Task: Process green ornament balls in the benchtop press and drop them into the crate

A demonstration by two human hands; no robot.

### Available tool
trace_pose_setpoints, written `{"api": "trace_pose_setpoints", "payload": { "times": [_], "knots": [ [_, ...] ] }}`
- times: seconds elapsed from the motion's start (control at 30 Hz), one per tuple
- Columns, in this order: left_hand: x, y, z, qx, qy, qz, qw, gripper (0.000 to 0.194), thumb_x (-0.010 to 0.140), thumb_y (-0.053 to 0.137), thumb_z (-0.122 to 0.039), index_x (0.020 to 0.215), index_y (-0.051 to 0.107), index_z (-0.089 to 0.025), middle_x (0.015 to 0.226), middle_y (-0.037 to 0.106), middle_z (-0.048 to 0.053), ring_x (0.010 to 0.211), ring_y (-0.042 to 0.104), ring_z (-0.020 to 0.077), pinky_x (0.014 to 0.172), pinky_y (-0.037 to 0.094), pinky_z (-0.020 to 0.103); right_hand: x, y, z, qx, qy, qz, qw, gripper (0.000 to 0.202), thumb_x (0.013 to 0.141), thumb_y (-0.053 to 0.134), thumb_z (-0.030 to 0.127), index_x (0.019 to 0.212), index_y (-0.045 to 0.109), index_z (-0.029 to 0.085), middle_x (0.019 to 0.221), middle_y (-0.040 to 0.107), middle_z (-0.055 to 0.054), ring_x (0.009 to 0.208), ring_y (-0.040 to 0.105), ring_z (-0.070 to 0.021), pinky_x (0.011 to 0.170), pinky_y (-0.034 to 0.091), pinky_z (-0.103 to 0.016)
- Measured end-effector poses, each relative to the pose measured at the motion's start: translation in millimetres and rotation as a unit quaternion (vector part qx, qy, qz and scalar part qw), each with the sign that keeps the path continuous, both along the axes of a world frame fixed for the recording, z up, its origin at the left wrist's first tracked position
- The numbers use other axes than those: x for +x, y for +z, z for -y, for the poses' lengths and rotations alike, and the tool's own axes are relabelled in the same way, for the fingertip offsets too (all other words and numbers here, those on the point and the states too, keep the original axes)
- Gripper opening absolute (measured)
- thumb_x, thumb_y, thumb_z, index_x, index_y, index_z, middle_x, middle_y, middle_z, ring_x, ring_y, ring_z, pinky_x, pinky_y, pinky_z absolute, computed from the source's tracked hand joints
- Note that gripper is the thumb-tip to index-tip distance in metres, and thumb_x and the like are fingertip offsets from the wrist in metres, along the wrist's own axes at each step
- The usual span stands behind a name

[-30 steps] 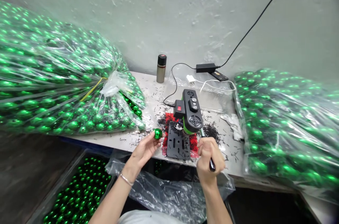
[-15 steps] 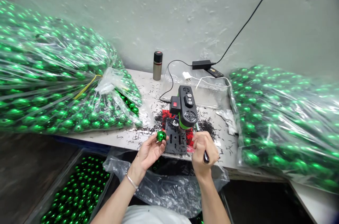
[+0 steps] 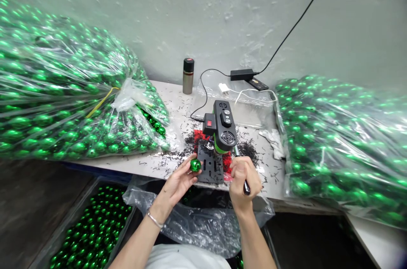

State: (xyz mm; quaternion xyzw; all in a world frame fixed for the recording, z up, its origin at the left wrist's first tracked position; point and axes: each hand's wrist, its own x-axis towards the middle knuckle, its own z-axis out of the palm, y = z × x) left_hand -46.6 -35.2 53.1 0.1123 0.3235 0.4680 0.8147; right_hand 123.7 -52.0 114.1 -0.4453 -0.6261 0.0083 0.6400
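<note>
A shiny green ball is pinched in the fingers of my left hand, just left of the slotted black base plate. That plate belongs to a small bench drill press with a black top and a red switch. My right hand is wrapped around the press's lever handle, whose black end sticks out below the fist. Dark shavings lie thickly around the base. The drill tip is hidden under the machine's head.
Large clear bags of green balls stand at the left and right. Below left is a bin of green balls. Behind the press are a bottle, a black power adapter and cables. A plastic sheet hangs before the table.
The ball in my left hand has turned slightly and shifted a little to the right, nearer the plate. My right hand stays on the lever, and the view has shifted slightly.
</note>
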Motion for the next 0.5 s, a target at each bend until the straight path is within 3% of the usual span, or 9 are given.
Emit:
{"api": "trace_pose_setpoints", "payload": {
  "times": [0.23, 0.37, 0.5],
  "knots": [
    [2.9, -0.5, -3.7, -0.098, 0.037, -0.043, 0.994, 0.01, 0.091, 0.058, -0.01, 0.095, 0.067, -0.009, 0.076, 0.072, 0.007, 0.06, 0.069, 0.0114, 0.05, 0.053, 0.015, 0.8, -2.2, -0.1, 0.002, 0.008, 0.001, 1.0, 0.031, 0.091, 0.042, 0.006, 0.064, 0.042, 0.02, 0.065, 0.049, 0.002, 0.064, 0.051, -0.0111, 0.059, 0.039, -0.027],
    [4.3, 3.9, -2.4, -0.073, 0.051, -0.045, 0.995, 0.024, 0.088, 0.059, -0.006, 0.11, 0.066, -0.012, 0.085, 0.074, 0.006, 0.075, 0.073, 0.0143, 0.07, 0.06, 0.022, 0.4, -0.7, 0.1, -0.001, 0.004, 0.002, 1.0, 0.031, 0.091, 0.042, 0.006, 0.064, 0.042, 0.02, 0.065, 0.049, 0.002, 0.064, 0.051, -0.0112, 0.058, 0.039, -0.026],
    [6.1, 1.7, -3.5, -0.008, 0.041, -0.075, 0.996, 0.034, 0.084, 0.066, -0.013, 0.117, 0.065, -0.015, 0.098, 0.075, 0.007, 0.087, 0.073, 0.0168, 0.084, 0.058, 0.028, -0.9, 0.8, 1.0, -0.002, 0.001, 0.003, 1.0, 0.031, 0.092, 0.042, 0.007, 0.064, 0.042, 0.02, 0.065, 0.05, 0.002, 0.063, 0.052, -0.0114, 0.058, 0.04, -0.027]
  ]
}}
